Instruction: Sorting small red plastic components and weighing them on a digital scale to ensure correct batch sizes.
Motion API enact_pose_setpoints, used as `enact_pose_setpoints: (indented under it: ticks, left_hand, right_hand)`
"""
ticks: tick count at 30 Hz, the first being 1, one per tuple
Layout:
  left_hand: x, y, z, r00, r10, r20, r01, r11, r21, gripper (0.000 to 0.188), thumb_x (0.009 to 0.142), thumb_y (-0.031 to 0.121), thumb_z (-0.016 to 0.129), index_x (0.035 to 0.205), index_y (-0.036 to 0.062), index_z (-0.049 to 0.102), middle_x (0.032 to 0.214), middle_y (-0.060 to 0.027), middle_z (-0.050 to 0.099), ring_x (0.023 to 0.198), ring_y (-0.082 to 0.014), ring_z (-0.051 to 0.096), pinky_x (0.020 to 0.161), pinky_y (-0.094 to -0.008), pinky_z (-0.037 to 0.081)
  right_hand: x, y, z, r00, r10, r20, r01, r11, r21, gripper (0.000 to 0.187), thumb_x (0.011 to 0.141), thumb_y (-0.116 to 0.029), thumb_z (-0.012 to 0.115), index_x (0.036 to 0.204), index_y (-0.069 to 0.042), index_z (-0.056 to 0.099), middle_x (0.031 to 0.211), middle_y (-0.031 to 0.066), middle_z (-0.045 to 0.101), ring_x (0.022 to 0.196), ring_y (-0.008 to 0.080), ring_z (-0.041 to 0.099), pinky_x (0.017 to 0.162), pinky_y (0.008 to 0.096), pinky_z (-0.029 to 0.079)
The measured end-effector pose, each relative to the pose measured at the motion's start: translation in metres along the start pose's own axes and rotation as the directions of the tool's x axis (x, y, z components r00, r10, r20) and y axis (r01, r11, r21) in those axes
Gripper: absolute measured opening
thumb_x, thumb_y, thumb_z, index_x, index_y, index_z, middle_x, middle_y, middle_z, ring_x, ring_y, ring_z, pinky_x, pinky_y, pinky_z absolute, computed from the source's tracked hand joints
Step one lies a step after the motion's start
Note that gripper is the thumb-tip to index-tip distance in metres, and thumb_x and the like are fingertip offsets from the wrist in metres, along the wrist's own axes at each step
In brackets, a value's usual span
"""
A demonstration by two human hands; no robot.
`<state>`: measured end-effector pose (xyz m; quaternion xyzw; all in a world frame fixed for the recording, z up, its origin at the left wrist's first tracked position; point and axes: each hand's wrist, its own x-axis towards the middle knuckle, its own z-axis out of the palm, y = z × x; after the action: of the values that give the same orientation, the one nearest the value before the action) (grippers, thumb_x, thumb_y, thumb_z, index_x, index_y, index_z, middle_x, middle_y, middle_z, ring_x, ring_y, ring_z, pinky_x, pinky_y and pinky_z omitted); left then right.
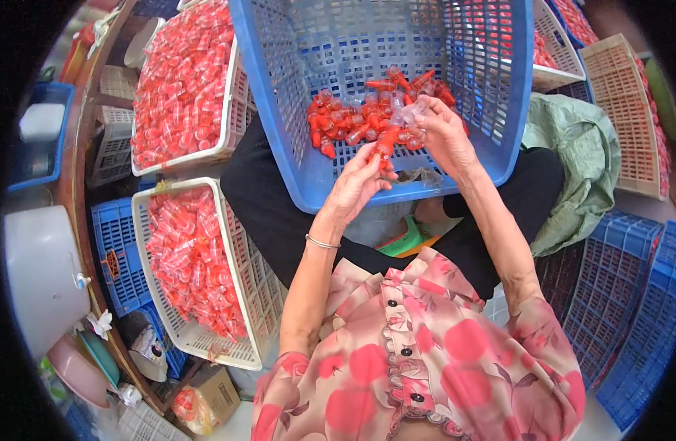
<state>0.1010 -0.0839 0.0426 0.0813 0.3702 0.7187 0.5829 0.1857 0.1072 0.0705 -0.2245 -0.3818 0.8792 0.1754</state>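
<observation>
The blue basket stood between the knees in black trousers, its open side facing the person, probably so that the loose red pieces on its floor lay within short reach of the 2 hands; the white crates full of red and clear pieces stood at the person's left, seemingly set close by for easy access.

The left hand pinched 1 red piece between thumb and fingers over the near rim; the right hand gripped clear plastic just above it, though I could not tell whether the 2 touched or how many clear parts there were; the forearms angled inward, the right wrist higher than the left, likely to bring the fingertips together in plain sight.
</observation>
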Motion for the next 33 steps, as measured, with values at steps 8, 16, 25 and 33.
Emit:
enact_pose_setpoints:
  ticks: [8,16,25,33]
  left_hand:
    - [-0.004,-0.002,-0.01,0.991,0.007,0.135,-0.014,0.999,0.05,0.038,0.098,0.035,0.054,0.121,0.0049,0.05,0.09,-0.0027,0.055,0.088,-0.0158,0.059,0.076,-0.0281,0.046]
    - [-0.021,0.006,0.004,0.975,-0.096,0.203,0.087,0.995,0.053,0.032,0.097,0.028,0.057,0.115,0.0025,0.051,0.089,-0.0062,0.057,0.083,-0.0214,0.061,0.073,-0.0308,0.048]
    - [-0.026,0.007,0.012,0.728,0.564,0.388,-0.419,-0.081,0.904,0.03,0.078,-0.003,0.063,0.105,-0.0029,0.048,0.095,-0.0191,0.054,0.086,-0.0393,0.057,0.077,-0.0408,0.048]
    - [-0.127,0.037,-0.021,0.587,0.796,0.148,0.052,-0.22,0.974,0.033,0.082,0.005,0.067,0.113,-0.001,0.059,0.105,-0.0158,0.062,0.094,-0.0344,0.06,0.085,-0.0449,0.046]
  right_hand:
    - [-0.015,-0.03,0.033,0.932,0.151,0.329,0.117,0.733,-0.67,0.028,0.086,0.0,0.064,0.113,-0.001,0.056,0.11,0.0082,0.062,0.096,0.0164,0.062,0.084,0.0306,0.05]
    - [-0.016,-0.056,0.052,0.636,0.306,0.708,0.703,0.149,-0.695,0.017,0.086,-0.005,0.065,0.102,0.0,0.06,0.089,0.0051,0.064,0.09,0.0159,0.063,0.077,0.0313,0.052]
    - [-0.031,-0.021,0.037,0.844,0.532,0.07,-0.232,0.478,-0.847,0.03,0.097,-0.03,0.055,0.105,-0.001,0.062,0.077,0.0067,0.066,0.061,0.016,0.064,0.056,0.0272,0.052]
    - [0.029,-0.007,0.005,0.93,0.36,0.073,-0.128,0.503,-0.855,0.043,0.095,-0.035,0.058,0.118,0.001,0.06,0.099,0.0123,0.067,0.072,0.0203,0.069,0.062,0.0317,0.054]
